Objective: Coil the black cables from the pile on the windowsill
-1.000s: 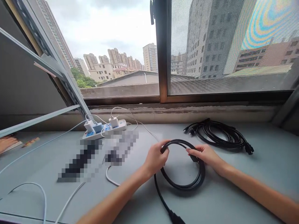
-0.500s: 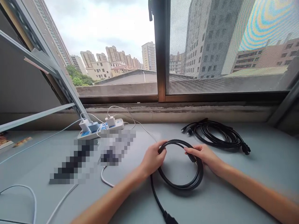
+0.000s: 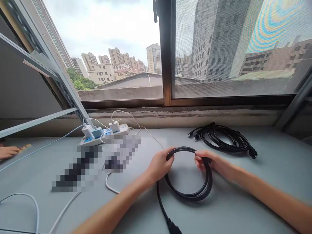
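A black cable [image 3: 192, 196] is wound into a round coil just above the grey table. My left hand [image 3: 161, 164] is closed around the coil's upper left side. From below that hand a loose length of the cable runs down to a black connector [image 3: 173, 226] at the bottom edge. At the coil's upper right, my right hand [image 3: 207, 159] pinches the cable near its other end, with fingers curled behind the loops. Part of that end is hidden by the fingers. Behind my right hand lies a second bundle of black cables [image 3: 225, 139] with plugs showing.
A white power strip [image 3: 104, 135] with chargers and white cords stands at the back left. Two blurred-out items, one dark [image 3: 76, 170], lie in front of it. Another person's hand [image 3: 8, 152] rests at the far left edge. A window and sill border the back.
My right hand has shifted its fingers and turned the cable's end outward to the right across the coil. My left hand keeps its grip. Another person's hand has appeared at the left edge.
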A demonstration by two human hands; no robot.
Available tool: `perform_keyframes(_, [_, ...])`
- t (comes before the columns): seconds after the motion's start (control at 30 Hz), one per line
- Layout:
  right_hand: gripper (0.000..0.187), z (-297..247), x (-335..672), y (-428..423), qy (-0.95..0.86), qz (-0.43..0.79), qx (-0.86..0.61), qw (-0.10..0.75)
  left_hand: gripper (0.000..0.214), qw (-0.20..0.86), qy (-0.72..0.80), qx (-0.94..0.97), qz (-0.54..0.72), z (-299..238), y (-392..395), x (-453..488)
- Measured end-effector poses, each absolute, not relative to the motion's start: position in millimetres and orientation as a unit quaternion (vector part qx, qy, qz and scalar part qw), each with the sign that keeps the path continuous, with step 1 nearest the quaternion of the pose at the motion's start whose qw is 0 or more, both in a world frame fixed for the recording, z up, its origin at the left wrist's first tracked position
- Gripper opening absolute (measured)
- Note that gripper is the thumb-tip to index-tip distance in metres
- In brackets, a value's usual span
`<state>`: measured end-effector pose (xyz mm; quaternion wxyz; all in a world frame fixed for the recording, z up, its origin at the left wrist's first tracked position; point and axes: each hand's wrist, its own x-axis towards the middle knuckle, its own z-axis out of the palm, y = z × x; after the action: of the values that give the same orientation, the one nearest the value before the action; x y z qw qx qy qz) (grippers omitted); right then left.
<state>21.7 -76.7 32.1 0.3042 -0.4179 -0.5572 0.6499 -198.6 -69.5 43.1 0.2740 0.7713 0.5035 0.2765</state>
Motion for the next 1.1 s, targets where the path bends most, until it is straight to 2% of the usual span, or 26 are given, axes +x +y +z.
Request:
perform_keyframes(0.07, [0.031, 26.7, 21.4, -73.7, -0.596, 0.633, -0.401, 0.288, 0.04, 0.29, 0.503, 0.764, 0.281, 43.5, -69.5, -199.1])
perform_keyframes(0.13, [0.052, 19.6, 18.4, -71.8, -0.628, 0.589, -0.409, 0.303, 0.041, 0.306, 0.511, 0.753, 0.278, 44.1, -69.6, -199.4])
perform_keyframes(0.2, [0.06, 13.6, 13.7, -72.2, -0.645, 0.529, -0.436, 0.338, 0.041, 0.315, 0.53, 0.74, 0.27, 44.9, -69.5, -199.6])
perform_keyframes(0.33, [0.041, 10.0, 7.7, -76.5, -0.71, 0.373, -0.466, 0.373, 0.041, 0.35, 0.556, 0.706, 0.264, 46.6, -66.1, -201.5])
perform_keyframes(0.43, [0.039, 10.2, 10.0, -76.1, -0.751, 0.286, -0.469, 0.367, 0.043, 0.416, 0.571, 0.655, 0.267, 47.9, -59.5, -206.3])
perform_keyframes(0.53, [0.045, 8.4, 13.7, -72.3, -0.731, 0.311, -0.492, 0.356, 0.04, 0.454, 0.571, 0.619, 0.291, 49.4, -53.0, -212.1])
perform_keyframes(0.67, [0.056, 6.6, 14.4, -70.3, -0.718, 0.336, -0.494, 0.358, 0.039, 0.448, 0.554, 0.628, 0.312, 49.3, -52.9, -212.4])
perform_keyframes(0.8, [0.046, 8.9, 12.1, -72.3, -0.747, 0.301, -0.483, 0.342, 0.039, 0.431, 0.542, 0.654, 0.305, 45.0, -61.0, -204.8])
perform_keyframes(0.97, [0.05, 9.3, 12.5, -66.7, -0.629, 0.469, -0.521, 0.337, 0.045, 0.525, 0.542, 0.57, 0.324, 44.5, -64.7, -200.2])
perform_keyframes(1.1, [0.046, 4.6, 17.1, -56.5, -0.527, 0.539, -0.517, 0.405, 0.053, 0.571, 0.531, 0.501, 0.375, 47.9, -62.1, -202.2])
